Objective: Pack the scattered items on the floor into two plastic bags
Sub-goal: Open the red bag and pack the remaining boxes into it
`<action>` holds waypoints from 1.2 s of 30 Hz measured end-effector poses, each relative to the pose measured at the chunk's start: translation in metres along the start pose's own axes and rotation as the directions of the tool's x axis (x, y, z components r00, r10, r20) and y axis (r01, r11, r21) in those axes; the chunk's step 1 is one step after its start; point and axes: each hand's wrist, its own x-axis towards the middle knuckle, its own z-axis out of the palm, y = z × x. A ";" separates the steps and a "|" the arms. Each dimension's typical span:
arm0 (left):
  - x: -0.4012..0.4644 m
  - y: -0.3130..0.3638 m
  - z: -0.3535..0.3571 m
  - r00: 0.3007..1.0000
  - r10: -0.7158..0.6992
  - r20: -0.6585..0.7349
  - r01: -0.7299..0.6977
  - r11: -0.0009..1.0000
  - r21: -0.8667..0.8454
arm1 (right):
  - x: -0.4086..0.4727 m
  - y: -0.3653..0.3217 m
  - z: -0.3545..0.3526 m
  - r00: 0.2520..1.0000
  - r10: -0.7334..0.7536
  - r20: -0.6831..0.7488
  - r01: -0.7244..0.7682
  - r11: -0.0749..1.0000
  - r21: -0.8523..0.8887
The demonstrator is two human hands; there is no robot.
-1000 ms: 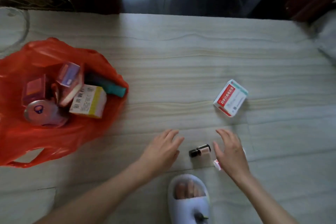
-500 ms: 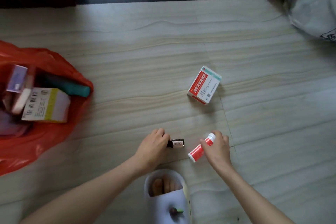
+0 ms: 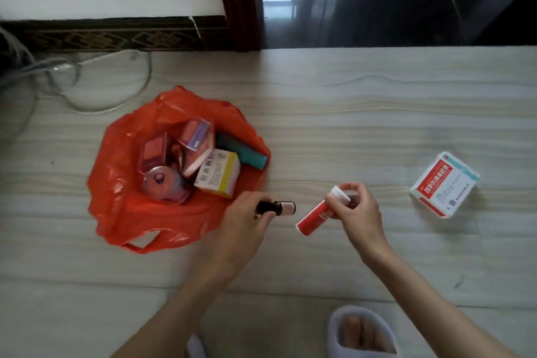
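A small dark glass bottle with a pale label (image 3: pixel 276 208) is held in the curled grip of the left hand (image 3: pixel 244 227), just above the near edge of the orange plastic bag (image 3: pixel 122 206) that lies open on the pale wood-grain floor (image 3: pixel 348 125). A red and white cylindrical tube with a white cap (image 3: pixel 318 213) is pinched near its cap by the right hand (image 3: pixel 359 212), tilted, a little to the right of the bottle and apart from it. Inside the bag are seen a white and yellow carton (image 3: pixel 219 176), a teal tube (image 3: pixel 244 152), pink boxes (image 3: pixel 194 134) and a round metal tin (image 3: pixel 161 184). A white and red medicine box (image 3: pixel 443 184) lies on the floor well to the right of the hands. A pale slipper (image 3: pixel 361 331) is seen at the bottom edge.
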 end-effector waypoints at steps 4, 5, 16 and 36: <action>0.002 -0.020 -0.061 0.965 -0.014 -0.262 0.033 0.997 0.067 | 0.006 -0.053 0.057 0.994 -0.001 0.113 -0.026 0.972 0.234; 0.004 -0.025 -0.074 0.952 -0.001 -0.307 0.035 0.994 0.105 | 0.006 -0.068 0.070 0.990 -0.010 0.139 -0.029 0.961 0.274; 0.035 -0.076 -0.098 0.917 0.018 -0.398 0.121 0.939 0.322 | 0.009 -0.129 0.183 0.941 -0.257 0.220 0.263 0.965 -0.001; 0.024 -0.050 -0.054 0.995 0.095 0.004 -0.087 0.896 0.435 | 0.019 -0.019 0.064 0.716 -0.576 0.395 0.688 0.484 -0.541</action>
